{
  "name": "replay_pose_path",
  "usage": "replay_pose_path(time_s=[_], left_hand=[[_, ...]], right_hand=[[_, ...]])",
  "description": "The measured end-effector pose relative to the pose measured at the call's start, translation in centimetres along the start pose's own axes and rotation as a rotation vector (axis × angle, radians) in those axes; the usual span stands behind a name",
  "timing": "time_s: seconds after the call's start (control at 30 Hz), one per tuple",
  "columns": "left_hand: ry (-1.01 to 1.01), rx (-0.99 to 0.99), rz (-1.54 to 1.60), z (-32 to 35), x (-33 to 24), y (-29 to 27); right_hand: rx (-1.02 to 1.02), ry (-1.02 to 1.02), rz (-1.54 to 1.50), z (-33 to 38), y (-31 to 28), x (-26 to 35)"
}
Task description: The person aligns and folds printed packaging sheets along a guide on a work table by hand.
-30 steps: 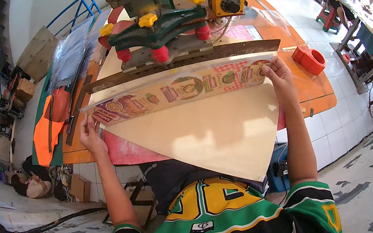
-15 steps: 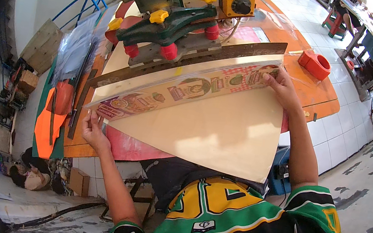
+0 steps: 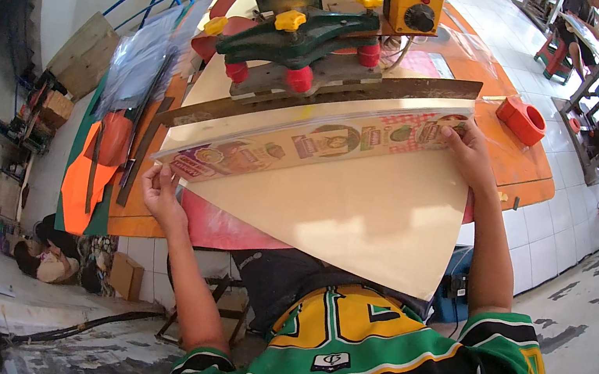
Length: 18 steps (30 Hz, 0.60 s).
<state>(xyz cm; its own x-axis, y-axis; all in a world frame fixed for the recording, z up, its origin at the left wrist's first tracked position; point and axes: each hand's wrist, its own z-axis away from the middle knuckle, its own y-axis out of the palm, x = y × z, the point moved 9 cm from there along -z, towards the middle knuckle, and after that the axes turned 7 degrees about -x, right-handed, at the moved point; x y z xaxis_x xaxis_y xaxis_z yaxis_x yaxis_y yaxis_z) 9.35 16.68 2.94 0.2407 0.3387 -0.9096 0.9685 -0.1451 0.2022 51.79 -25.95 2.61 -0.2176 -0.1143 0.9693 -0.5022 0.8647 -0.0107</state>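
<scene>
A long, clear plastic strip printed with colourful food pictures [image 3: 331, 141] lies slantwise in front of a dark metal bar [image 3: 427, 89]. My left hand [image 3: 165, 196] pinches its near left end between thumb and fingers. At the far right end, my right hand [image 3: 471, 154] grips the strip, thumb on top. Beneath it spreads a cream sheet [image 3: 358, 213] whose curved edge reaches my lap. Behind the bar stands a machine with a dark green bracket [image 3: 301, 37], yellow knobs and red cylindrical feet.
A yellow control box with a black dial [image 3: 413, 6] sits on the machine. On the orange table [image 3: 528, 170] is a red ring-shaped holder [image 3: 521, 119]. Plastic sheets [image 3: 137, 69], dark strips and an orange piece [image 3: 87, 179] lie at left. Another person sits far right.
The whole view has shifted, so the table and machine appear farther right. Both hands keep their hold on the strip's ends, which lies the same way along the bar.
</scene>
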Motion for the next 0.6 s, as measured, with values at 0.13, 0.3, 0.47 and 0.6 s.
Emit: replay_pose_path(time_s=[0.13,0.3,0.47,0.6], left_hand=[[-0.018,-0.002,0.031,-0.1,0.5,-0.3],[-0.056,0.034,0.055,-0.1,0.9,-0.1],[-0.083,0.067,0.125,-0.7,1.7,-0.2],[-0.088,0.064,0.140,-0.8,2.2,-0.4]], right_hand=[[-0.027,0.020,0.034,-0.3,-0.7,-1.2],[-0.006,-0.013,-0.006,-0.2,0.0,-0.6],[0.033,-0.003,0.043,-0.1,0.1,-0.4],[0.010,-0.019,0.111,0.1,0.4,0.5]])
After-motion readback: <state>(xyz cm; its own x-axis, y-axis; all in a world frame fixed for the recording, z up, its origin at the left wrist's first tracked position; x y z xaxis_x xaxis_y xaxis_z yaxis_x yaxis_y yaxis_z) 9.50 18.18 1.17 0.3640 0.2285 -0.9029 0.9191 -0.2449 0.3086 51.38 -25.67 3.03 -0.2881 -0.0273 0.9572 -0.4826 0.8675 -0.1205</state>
